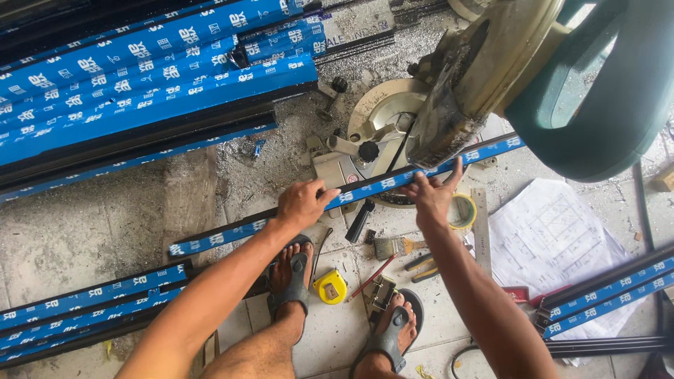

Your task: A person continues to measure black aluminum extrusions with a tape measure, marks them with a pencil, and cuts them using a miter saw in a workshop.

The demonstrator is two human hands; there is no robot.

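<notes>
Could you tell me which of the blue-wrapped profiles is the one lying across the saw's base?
The single profile held by both the left hand and right hand; it runs under the saw. The others lie in stacks apart.

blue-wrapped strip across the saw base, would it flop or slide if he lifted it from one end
The blue-wrapped strip looks like a thin metal profile: probably stiff, though its length might let it sag a little. The glossy film could make it slippery. The left hand and right hand both press it, suggesting it shifts easily.
</notes>
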